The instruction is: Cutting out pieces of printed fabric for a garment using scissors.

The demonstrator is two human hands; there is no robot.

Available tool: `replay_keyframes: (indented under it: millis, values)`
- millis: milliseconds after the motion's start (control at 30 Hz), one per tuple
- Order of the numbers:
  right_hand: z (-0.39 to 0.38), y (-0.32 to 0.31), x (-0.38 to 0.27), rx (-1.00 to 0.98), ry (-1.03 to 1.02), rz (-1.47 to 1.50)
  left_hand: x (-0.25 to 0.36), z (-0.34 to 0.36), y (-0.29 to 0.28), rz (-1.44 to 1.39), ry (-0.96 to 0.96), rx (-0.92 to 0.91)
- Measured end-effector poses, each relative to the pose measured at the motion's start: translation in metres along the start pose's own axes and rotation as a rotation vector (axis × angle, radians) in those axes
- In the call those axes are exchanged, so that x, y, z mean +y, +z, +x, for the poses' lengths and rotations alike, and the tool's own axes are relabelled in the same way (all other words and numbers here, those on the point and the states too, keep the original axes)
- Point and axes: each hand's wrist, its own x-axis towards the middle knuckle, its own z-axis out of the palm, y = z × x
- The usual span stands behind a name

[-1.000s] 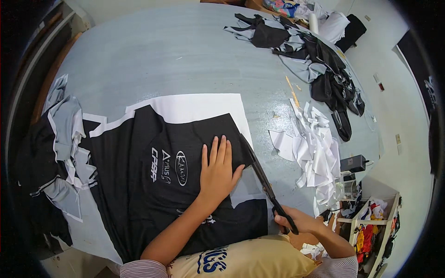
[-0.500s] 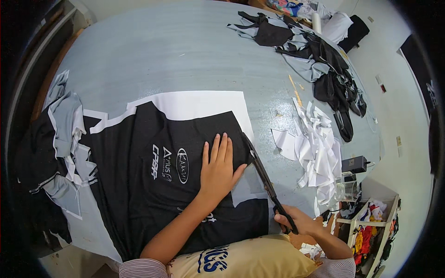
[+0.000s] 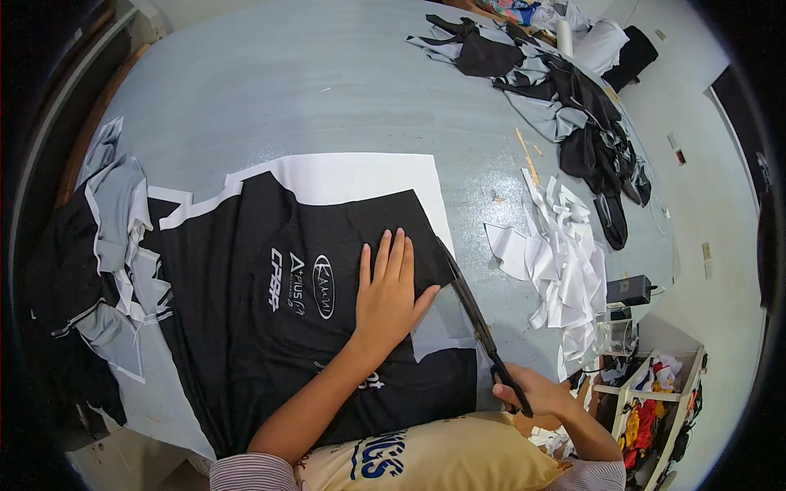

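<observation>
A black fabric panel (image 3: 237, 245) with white printing lies over white paper (image 3: 360, 176) on the table. My left hand (image 3: 386, 282) rests flat on the fabric near its right side, fingers stretched and thumb out. In my right hand (image 3: 532, 389) is a pair of long black scissors (image 3: 475, 311), gripped by the handles near the table's front edge. Their blades point away from me and lie along the fabric's right edge. Whether the blades have cloth between them is hard to see.
Crumpled white paper scraps (image 3: 565, 254) lie to the right. Black and grey cloth pieces (image 3: 565, 98) are heaped at the far right, with more cut pieces (image 3: 119, 213) at the left. A black box (image 3: 629, 290) stands at the right edge, above a wooden shelf (image 3: 655, 395).
The scissors in my right hand have shifted slightly right and toward me along the fabric's edge. My left hand stays flat on the fabric. The whole view has shifted a little.
</observation>
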Motion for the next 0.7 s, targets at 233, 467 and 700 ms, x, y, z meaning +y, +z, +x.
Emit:
replay_keyframes:
  millis: [233,467,700]
  values:
    - [-0.001,0.002,-0.005,0.018,0.098,-0.047,0.0,0.0,0.0,-0.013,-0.004,0.006]
    - [-0.003,0.006,-0.006,0.045,0.167,-0.022,0.001,0.0,0.0,-0.015,-0.003,0.013]
    - [-0.003,0.007,-0.008,0.078,0.137,-0.081,0.0,-0.001,0.0,0.001,0.002,0.06]
